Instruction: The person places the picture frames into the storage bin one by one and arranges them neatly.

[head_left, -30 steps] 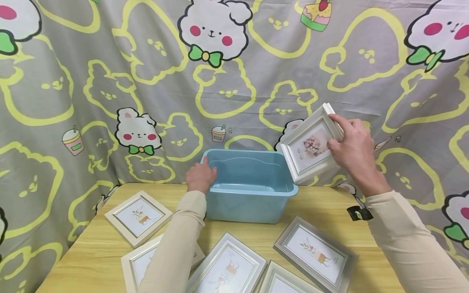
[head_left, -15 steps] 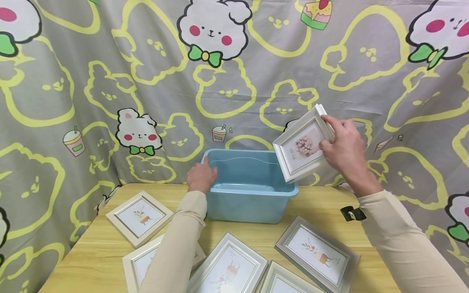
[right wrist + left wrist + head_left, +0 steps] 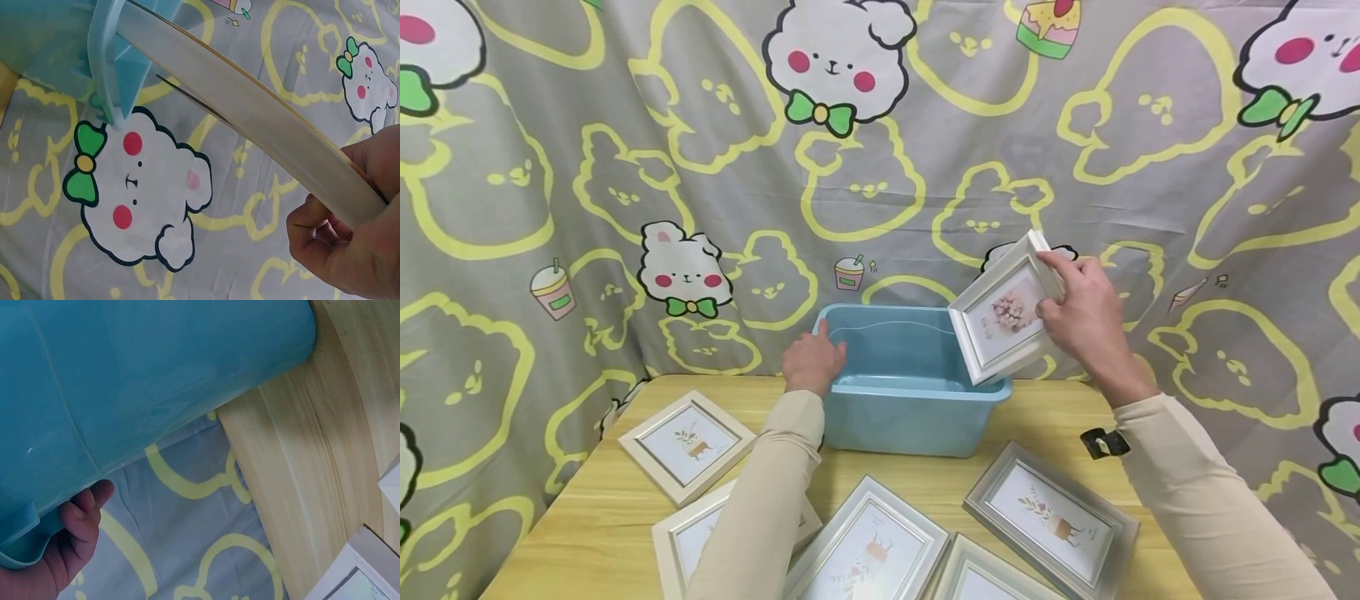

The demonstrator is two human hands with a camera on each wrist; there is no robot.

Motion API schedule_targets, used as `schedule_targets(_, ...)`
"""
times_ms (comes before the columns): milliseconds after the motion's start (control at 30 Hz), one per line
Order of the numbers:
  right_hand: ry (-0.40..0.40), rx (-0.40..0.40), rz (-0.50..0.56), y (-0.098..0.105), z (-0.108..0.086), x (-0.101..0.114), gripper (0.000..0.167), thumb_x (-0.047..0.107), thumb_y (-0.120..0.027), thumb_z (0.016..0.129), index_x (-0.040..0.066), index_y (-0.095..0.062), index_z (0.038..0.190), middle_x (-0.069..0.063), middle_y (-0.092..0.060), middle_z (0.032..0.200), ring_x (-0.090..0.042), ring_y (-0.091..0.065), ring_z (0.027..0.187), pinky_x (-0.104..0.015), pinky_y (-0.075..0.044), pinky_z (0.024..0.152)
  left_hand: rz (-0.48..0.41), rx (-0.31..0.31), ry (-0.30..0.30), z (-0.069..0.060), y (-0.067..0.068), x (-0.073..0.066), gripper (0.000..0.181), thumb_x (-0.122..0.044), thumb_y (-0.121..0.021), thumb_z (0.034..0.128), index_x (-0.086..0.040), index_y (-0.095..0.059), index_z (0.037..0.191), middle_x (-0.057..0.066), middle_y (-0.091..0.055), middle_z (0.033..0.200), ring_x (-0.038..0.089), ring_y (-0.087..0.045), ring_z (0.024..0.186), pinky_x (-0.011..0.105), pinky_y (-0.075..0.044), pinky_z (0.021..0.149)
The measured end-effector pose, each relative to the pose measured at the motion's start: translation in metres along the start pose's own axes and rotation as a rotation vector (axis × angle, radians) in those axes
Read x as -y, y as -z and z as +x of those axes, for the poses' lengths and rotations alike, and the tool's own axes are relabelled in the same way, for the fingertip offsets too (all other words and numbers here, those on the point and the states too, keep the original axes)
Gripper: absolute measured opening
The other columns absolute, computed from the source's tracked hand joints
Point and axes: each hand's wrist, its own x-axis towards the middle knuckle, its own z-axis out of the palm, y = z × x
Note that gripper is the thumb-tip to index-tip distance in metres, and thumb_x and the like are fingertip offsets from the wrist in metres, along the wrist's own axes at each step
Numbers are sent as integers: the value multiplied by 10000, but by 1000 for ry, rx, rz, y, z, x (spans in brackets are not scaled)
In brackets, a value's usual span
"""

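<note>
One white picture frame (image 3: 1002,315), slanting down from right fingers (image 3: 1063,270) grasping its edge, left fingers (image 3: 84,530) gripping blue bin (image 3: 902,427)

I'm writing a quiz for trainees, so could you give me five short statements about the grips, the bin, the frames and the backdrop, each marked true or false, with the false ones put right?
1. The right grip holds a white frame by its edge. True.
2. The left grip also holds a frame. False: it holds the blue bin at its rim.
3. The blue bin lies on its side. False: it stands upright on the table.
4. The grey frame lies face up on the table. True.
5. The curtain behind is plain. False: it is printed with cartoon animals.
</note>
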Motion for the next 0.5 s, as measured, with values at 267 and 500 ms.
schedule_targets(267,-21,31,-1,-12,-4,-3,681,-35,-542,730,180,-538,1376,-249,-490,1168,-407,-496,997,-545,-423,816,3,16,-1,0,0,1,657,-484,-399,973,-204,-226,1542,259,-546,1306,408,-611,1099,505,-513,871)
schedule_targets(500,-23,39,-18,-20,-4,-6,687,-41,-523,719,182,-543,1369,-255,-496,1204,-433,-505,1008,-575,-413,827,11,7,-7,-1,0,0,658,-483,-391,973,-190,-234,1540,258,-550,1302,410,-616,1088,509,-519,855)
